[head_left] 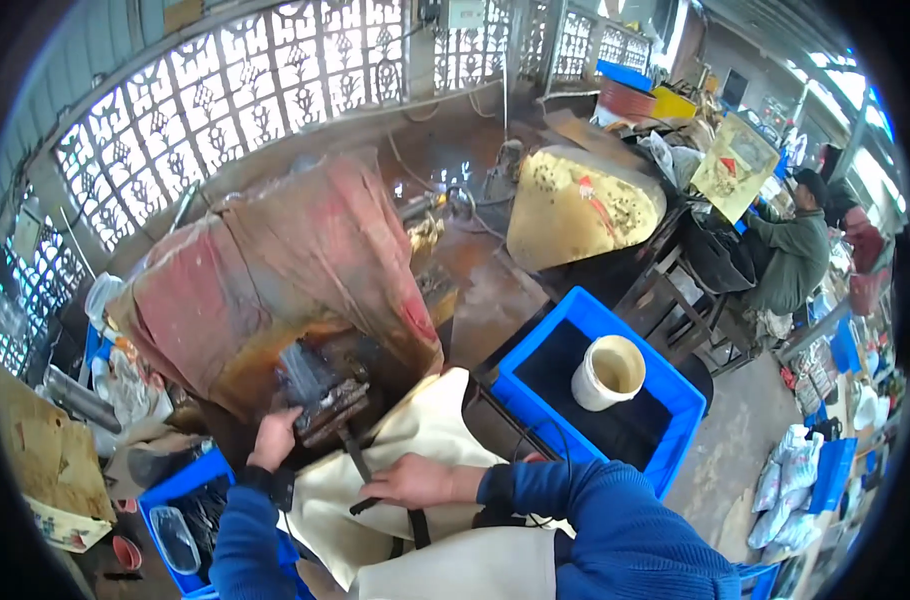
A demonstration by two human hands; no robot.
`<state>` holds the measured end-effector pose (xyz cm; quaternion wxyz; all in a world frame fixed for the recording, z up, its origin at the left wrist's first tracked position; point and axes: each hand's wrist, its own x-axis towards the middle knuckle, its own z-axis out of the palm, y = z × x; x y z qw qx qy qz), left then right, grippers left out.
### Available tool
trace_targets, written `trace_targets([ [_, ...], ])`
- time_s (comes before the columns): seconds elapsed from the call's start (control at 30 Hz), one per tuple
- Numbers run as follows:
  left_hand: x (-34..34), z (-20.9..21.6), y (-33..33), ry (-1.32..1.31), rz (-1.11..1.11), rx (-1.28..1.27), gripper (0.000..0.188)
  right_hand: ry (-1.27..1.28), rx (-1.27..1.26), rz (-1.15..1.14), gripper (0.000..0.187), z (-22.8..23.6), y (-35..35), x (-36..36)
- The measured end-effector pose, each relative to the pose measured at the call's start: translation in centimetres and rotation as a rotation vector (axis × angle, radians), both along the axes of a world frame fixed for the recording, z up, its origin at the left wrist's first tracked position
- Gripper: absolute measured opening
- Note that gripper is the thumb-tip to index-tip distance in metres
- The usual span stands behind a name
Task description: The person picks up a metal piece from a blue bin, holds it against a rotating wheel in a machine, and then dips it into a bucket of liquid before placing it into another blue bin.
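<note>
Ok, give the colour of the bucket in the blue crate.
The bucket is cream, clearest in head view.

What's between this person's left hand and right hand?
In the head view, a slim bar and part of the cream apron lie between the left hand and the right hand.

Daylight glares through the lattice (247, 95); edges bend.

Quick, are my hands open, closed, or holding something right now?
Left hand: at the dark fixture; grip can't be told.
Right hand: closed on the metal bar.
</note>
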<state>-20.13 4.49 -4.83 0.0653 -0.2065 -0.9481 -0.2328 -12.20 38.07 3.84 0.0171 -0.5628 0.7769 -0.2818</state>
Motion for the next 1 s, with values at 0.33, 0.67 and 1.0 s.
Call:
trace_targets([
  [0.33,2.7,7.2,1.8,-0.016,0.149,-0.141,0.034,0.035,-0.140,-0.042,0.046,0.0,-0.7,0.0],
  [0.67,6.7,5.5,5.8,0.239,0.663,0.058,0.040,-0.117,-0.379,-0.494,0.029,8.4,-12.4,-13.0],
  [1.0,6.5,5.2,5.6,0.190,0.691,0.026,0.024,-0.321,-0.306,-0.633,0.028,9.3,-20.5,-25.3],
])
